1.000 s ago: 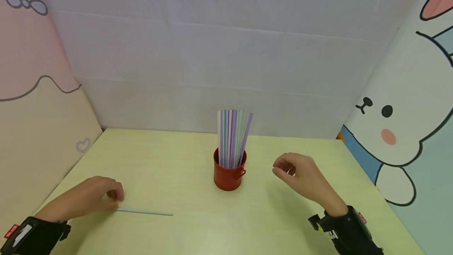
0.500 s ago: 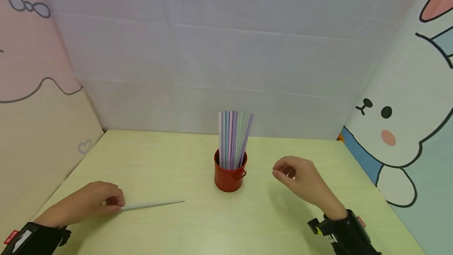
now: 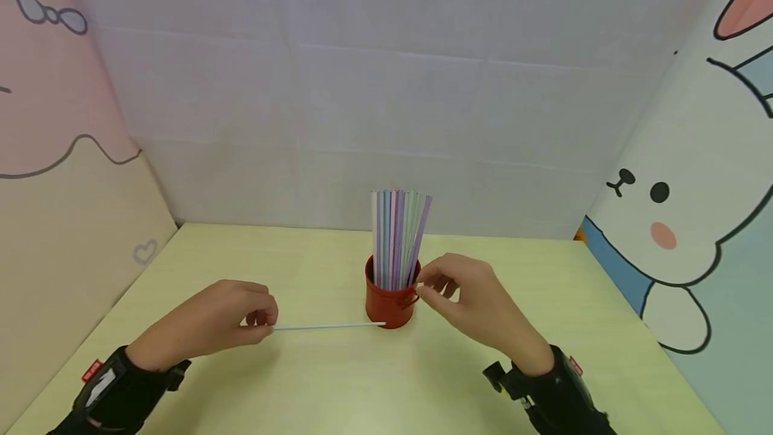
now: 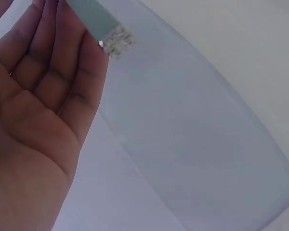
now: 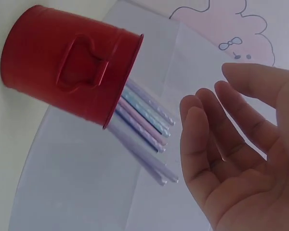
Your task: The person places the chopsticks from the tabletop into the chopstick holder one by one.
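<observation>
My left hand (image 3: 226,317) pinches a pale green chopstick (image 3: 329,326) between thumb and fingers, its thin end pointing right across the front of a red bucket-shaped cup (image 3: 386,306). Close up in the left wrist view, the chopstick's thick end (image 4: 103,29) shows white patterning, and part of it is hidden by the fingers. Pastel chopsticks (image 3: 395,237) stand in the cup, leaning slightly. My right hand (image 3: 468,294) holds nothing. Its fingers are loosely bent beside the cup's right side handle (image 5: 82,65), and the right wrist view shows them apart from it.
A pale yellow tabletop (image 3: 338,395) carries the cup near its middle. Behind it rises a plain whitish backdrop (image 3: 338,106). Cartoon-printed panels (image 3: 712,220) stand along the sides. Each wrist bears a black strapped camera (image 3: 546,388).
My left hand has lifted the chopstick off the table and carried it right, toward the cup. My right hand has moved left to the cup, still holding nothing.
</observation>
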A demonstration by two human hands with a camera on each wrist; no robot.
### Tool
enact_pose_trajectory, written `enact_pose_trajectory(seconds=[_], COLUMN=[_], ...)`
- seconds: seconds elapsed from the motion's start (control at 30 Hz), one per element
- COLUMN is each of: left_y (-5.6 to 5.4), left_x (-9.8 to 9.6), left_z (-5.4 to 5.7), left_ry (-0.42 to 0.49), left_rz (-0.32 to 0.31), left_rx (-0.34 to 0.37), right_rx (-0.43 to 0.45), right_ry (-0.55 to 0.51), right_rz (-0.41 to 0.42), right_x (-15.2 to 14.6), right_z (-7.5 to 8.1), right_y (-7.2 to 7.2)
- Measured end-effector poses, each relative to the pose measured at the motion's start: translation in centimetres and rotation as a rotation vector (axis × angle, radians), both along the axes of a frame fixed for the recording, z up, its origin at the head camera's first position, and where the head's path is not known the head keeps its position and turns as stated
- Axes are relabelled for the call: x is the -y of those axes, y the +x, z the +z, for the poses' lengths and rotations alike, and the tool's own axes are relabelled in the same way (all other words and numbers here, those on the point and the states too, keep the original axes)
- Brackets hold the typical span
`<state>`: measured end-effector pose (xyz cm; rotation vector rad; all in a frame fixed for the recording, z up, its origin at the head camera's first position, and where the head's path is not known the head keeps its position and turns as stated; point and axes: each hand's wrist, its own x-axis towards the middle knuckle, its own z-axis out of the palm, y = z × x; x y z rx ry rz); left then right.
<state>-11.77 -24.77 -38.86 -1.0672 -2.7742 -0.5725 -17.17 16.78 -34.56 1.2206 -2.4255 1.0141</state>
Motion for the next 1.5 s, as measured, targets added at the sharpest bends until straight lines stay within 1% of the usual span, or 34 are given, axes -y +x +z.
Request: enact_pose_trajectory(seconds=[0.13,0.27,0.4,0.5,0.67,0.73,0.9,0.97,1.07,1.17,1.23,1.37,1.43,1.5], left_y=[-0.6,-1.3,-1.9,-2.3,-2.6,-2.7,-3.0,-3.1,-3.1,-3.1,-3.3,-4.2,-4.8,-5.3], left_x=[-2.9,-5.5,-7.8,-9.2,-11.0,-11.5,-12.6,-12.8,-12.9,-12.6,-12.3,-11.4,-10.9,-10.6], left_z=[1.0,1.7,2.1,2.3,2.5,2.5,2.6,2.6,2.6,2.5,2.5,2.0,1.5,0.8], left_ry=[-0.014,-0.027,-0.029,-0.012,-0.001,0.000,-0.005,-0.006,0.007,0.061,0.136,0.358,0.474,0.561], left_rz=[0.004,0.001,0.003,0.001,0.005,0.006,0.017,0.024,0.030,0.057,0.096,0.214,0.266,0.314], left_rx=[-0.022,-0.035,-0.056,-0.073,-0.108,-0.123,-0.139,-0.138,-0.140,-0.140,-0.135,-0.091,-0.047,0.004], right_rx=[-0.019,-0.029,-0.062,-0.104,-0.189,-0.207,-0.192,-0.184,-0.200,-0.208,-0.198,-0.131,-0.096,-0.060], right_ry=[0.000,0.045,0.117,0.158,0.207,0.227,0.262,0.267,0.278,0.289,0.298,0.288,0.264,0.237], right_rz=[0.072,0.116,0.117,0.104,0.049,0.019,-0.028,-0.033,-0.035,-0.033,-0.035,-0.040,-0.041,-0.040], right_x=[1.8,3.3,4.8,5.6,6.6,6.8,7.1,7.1,7.0,6.5,6.0,4.3,3.5,2.7], right_z=[-0.1,-0.6,-1.0,-1.3,-1.5,-1.7,-2.2,-2.4,-2.6,-2.4,-2.0,-0.6,0.3,1.1], right_y=[0.4,0.8,1.0,1.2,1.3,1.2,0.9,0.8,0.7,0.5,0.4,-0.2,-0.5,-0.7])
